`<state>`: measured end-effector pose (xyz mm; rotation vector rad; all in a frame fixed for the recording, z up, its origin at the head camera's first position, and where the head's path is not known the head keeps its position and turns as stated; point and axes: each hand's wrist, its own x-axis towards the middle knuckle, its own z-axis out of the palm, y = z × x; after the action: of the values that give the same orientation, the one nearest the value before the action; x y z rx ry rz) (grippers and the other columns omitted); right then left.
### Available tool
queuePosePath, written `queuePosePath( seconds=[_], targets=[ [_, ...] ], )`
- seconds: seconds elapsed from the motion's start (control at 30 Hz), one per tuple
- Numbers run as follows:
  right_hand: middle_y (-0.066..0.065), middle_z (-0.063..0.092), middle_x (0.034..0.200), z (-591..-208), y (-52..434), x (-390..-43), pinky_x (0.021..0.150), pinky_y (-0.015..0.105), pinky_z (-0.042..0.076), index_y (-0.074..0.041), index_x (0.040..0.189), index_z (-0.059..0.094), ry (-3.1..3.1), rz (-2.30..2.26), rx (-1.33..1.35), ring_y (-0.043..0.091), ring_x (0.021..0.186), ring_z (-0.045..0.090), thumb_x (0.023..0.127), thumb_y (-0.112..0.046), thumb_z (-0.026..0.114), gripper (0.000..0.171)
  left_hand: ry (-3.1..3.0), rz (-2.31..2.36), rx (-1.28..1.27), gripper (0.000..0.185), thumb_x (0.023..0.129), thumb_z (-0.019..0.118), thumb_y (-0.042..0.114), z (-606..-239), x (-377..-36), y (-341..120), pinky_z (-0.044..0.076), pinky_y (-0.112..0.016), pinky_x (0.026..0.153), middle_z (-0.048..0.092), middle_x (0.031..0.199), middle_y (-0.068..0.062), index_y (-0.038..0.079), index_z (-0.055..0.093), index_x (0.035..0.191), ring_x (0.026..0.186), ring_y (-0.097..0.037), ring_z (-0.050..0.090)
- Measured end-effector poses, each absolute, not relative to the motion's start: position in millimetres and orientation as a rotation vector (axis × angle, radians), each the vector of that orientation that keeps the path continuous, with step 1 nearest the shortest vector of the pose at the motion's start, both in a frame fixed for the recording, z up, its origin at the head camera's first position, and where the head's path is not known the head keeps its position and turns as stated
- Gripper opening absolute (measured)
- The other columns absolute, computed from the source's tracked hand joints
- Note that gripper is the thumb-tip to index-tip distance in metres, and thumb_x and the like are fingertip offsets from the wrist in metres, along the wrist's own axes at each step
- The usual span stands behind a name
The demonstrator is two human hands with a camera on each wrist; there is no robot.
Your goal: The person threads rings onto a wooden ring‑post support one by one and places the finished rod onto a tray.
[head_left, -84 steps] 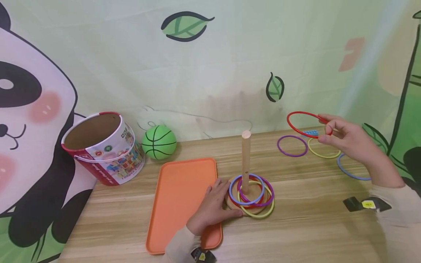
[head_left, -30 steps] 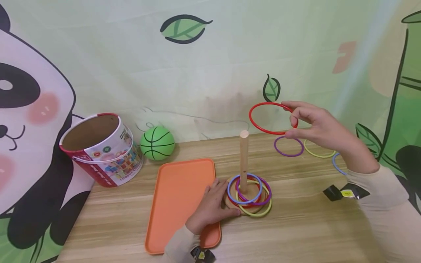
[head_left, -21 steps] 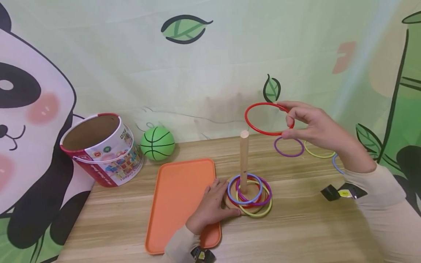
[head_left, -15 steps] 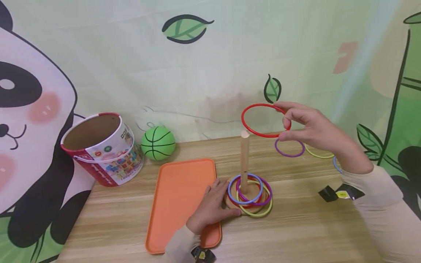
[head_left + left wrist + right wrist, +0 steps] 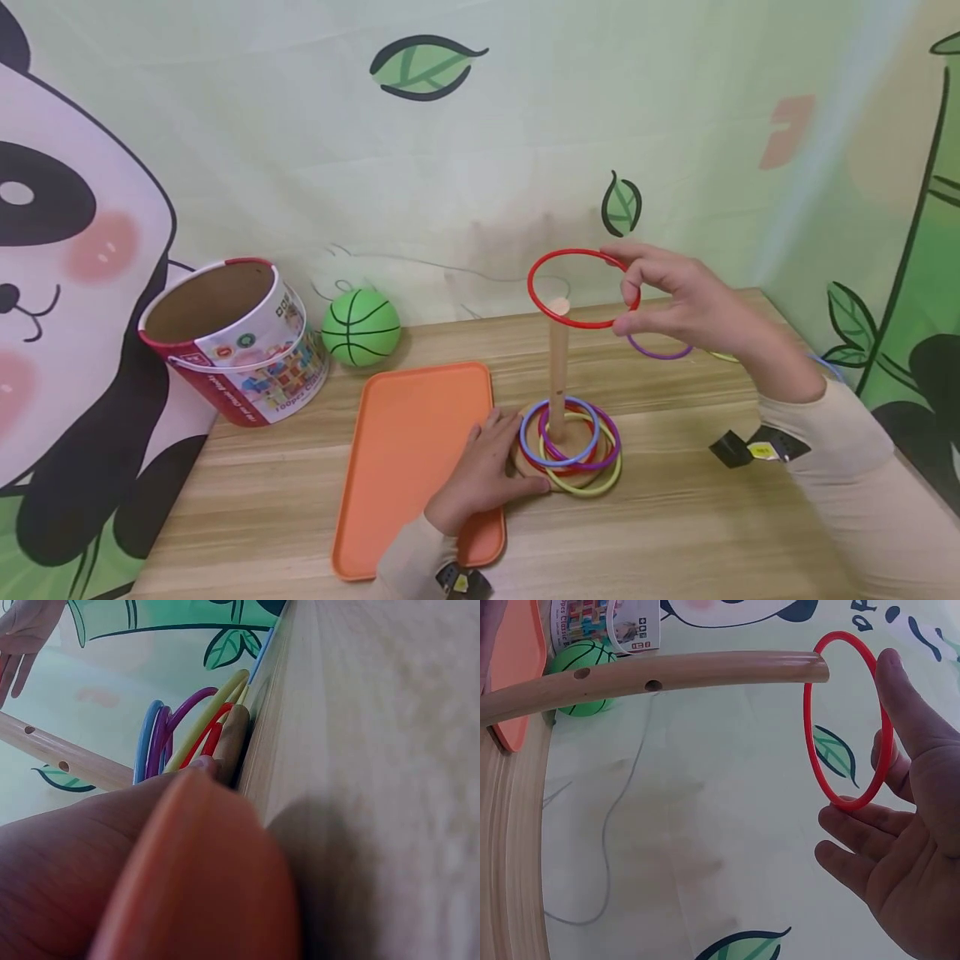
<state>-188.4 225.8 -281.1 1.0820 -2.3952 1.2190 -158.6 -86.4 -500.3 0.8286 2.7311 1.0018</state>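
Note:
In the head view my right hand (image 5: pixel 678 304) pinches a thin red ring (image 5: pixel 573 252) by its right side, thumb below and fingers above. The ring is level with the top of an upright wooden peg (image 5: pixel 558 367); its near rim crosses the peg's tip. In the right wrist view, the peg's end (image 5: pixel 817 667) overlaps the ring's rim. Blue (image 5: pixel 522 429), purple (image 5: pixel 618 437), yellow (image 5: pixel 592 493) and red rings lie around the peg's foot, on its round base (image 5: pixel 577 432). My left hand (image 5: pixel 480 475) rests at the base's left edge, thumb and fingers spread.
An orange tray (image 5: pixel 420 417) lies under and beyond my left hand. A green ball (image 5: pixel 362 327) and a printed bucket (image 5: pixel 247 342) stand at the back left. Behind my right hand, a purple ring (image 5: pixel 660 357) and parts of yellow and blue rings show.
My right hand has carried the red ring leftward from the far right to the peg's top, dipping slightly at the end. The left hand has stayed by the base.

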Motion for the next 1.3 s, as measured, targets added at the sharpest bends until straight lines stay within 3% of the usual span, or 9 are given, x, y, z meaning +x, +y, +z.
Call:
queuePosePath(
  seconds=[0.27, 0.37, 0.43, 0.5, 0.63, 0.67, 1.1, 1.2, 1.3],
  targets=[
    [0.025, 0.057, 0.148, -290, 218, -187, 0.074, 0.017, 0.052, -0.009, 0.083, 0.056, -2.414, 1.258, 1.099, 0.037, 0.140, 0.053, 0.078, 0.006, 0.089, 0.037, 2.723, 1.010, 0.832, 0.104, 0.085, 0.086, 0.053, -501, -158, -86, 0.010, -0.069, 0.124, 0.037, 0.167, -0.019, 0.005, 0.037, 0.164, 0.160, -0.042, 0.014],
    [0.024, 0.053, 0.151, -292, 216, -185, 0.055, 0.020, 0.049, -0.009, 0.084, 0.056, -2.451, 1.362, 1.081, 0.019, 0.103, 0.071, 0.080, 0.005, 0.088, 0.036, 2.716, 1.013, 0.818, 0.105, 0.085, 0.086, 0.053, -500, -157, -86, 0.009, -0.068, 0.124, 0.036, 0.168, -0.018, 0.006, 0.036, 0.164, 0.161, -0.041, 0.013],
    [0.024, 0.051, 0.153, -294, 215, -184, 0.046, 0.023, 0.044, -0.009, 0.085, 0.056, -2.470, 1.401, 1.067, 0.010, 0.085, 0.069, 0.081, 0.003, 0.088, 0.034, 2.711, 1.015, 0.810, 0.104, 0.085, 0.085, 0.054, -500, -157, -86, 0.008, -0.067, 0.125, 0.035, 0.168, -0.017, 0.008, 0.036, 0.165, 0.161, -0.040, 0.012],
    [0.024, 0.051, 0.154, -296, 214, -183, 0.050, 0.024, 0.046, -0.010, 0.085, 0.057, -2.470, 1.385, 1.073, 0.016, 0.087, 0.071, 0.081, 0.001, 0.088, 0.034, 2.708, 1.017, 0.807, 0.104, 0.085, 0.085, 0.054, -499, -157, -86, 0.008, -0.067, 0.125, 0.035, 0.169, -0.016, 0.008, 0.036, 0.165, 0.161, -0.039, 0.012],
    [0.024, 0.053, 0.153, -300, 212, -184, 0.068, 0.025, 0.051, -0.014, 0.083, 0.057, -2.457, 1.274, 1.088, 0.040, 0.141, 0.051, 0.081, -0.004, 0.090, 0.034, 2.708, 1.010, 0.810, 0.104, 0.085, 0.085, 0.054, -498, -157, -86, 0.008, -0.067, 0.125, 0.035, 0.169, -0.017, 0.007, 0.036, 0.164, 0.161, -0.040, 0.012],
    [0.024, 0.054, 0.152, -301, 212, -184, 0.072, 0.026, 0.050, -0.014, 0.083, 0.057, -2.458, 1.261, 1.091, 0.044, 0.143, 0.048, 0.081, -0.004, 0.090, 0.034, 2.711, 1.006, 0.813, 0.104, 0.085, 0.085, 0.053, -498, -157, -86, 0.009, -0.068, 0.125, 0.035, 0.168, -0.018, 0.006, 0.036, 0.164, 0.161, -0.041, 0.012],
    [0.024, 0.055, 0.152, -319, 207, -183, 0.072, 0.034, 0.045, -0.019, 0.083, 0.057, -2.478, 1.197, 1.092, 0.045, 0.140, 0.051, 0.079, -0.012, 0.092, 0.036, 2.709, 0.999, 0.793, 0.105, 0.086, 0.084, 0.055, -497, -156, -86, 0.008, -0.065, 0.126, 0.033, 0.169, -0.017, 0.006, 0.036, 0.164, 0.162, -0.039, 0.011],
    [0.023, 0.054, 0.153, -323, 204, -180, 0.088, 0.047, 0.054, -0.018, 0.082, 0.057, -2.499, 1.218, 1.091, 0.046, 0.141, 0.050, 0.079, -0.013, 0.093, 0.036, 2.713, 0.999, 0.792, 0.105, 0.085, 0.084, 0.055, -497, -155, -87, 0.008, -0.066, 0.126, 0.033, 0.169, -0.017, 0.006, 0.036, 0.164, 0.162, -0.038, 0.011],
    [0.022, 0.052, 0.155, -326, 202, -178, 0.102, 0.061, 0.049, -0.016, 0.082, 0.057, -2.522, 1.225, 1.087, 0.045, 0.144, 0.048, 0.079, -0.015, 0.093, 0.036, 2.716, 0.999, 0.793, 0.105, 0.085, 0.084, 0.055, -497, -156, -87, 0.008, -0.066, 0.126, 0.033, 0.169, -0.017, 0.006, 0.036, 0.164, 0.162, -0.038, 0.011]
  ],
)
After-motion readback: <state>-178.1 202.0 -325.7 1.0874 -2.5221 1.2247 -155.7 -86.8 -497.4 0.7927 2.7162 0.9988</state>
